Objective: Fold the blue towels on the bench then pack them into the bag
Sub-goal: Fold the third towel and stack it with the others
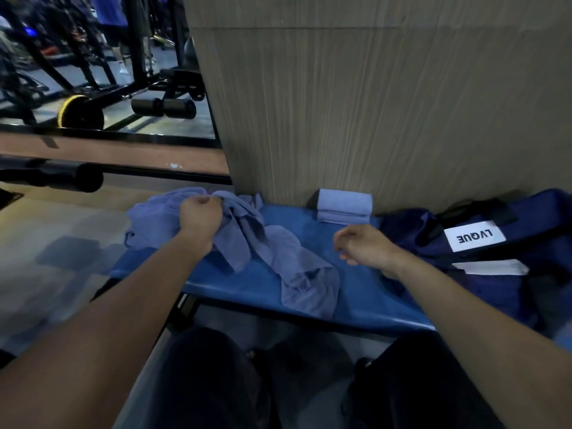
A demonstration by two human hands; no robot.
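Head view: the left hand [199,216] is closed in a fist around a bunched fold of a crumpled blue towel [247,239], lifting it slightly off the blue padded bench [362,292]. The right hand [366,246] hovers above the bench with fingers curled loosely inward; whether it pinches anything I cannot tell. The crumpled cloth spreads from the bench's left end to its front edge, and whether it is one towel or more is unclear. One folded blue towel [344,206] sits against the wood-grain wall [371,103] behind. A navy duffel bag [483,252] with a white "LVQUE" label [475,239] lies on the bench's right end, its contents hidden. Black gym machines [93,72] stand to the left.
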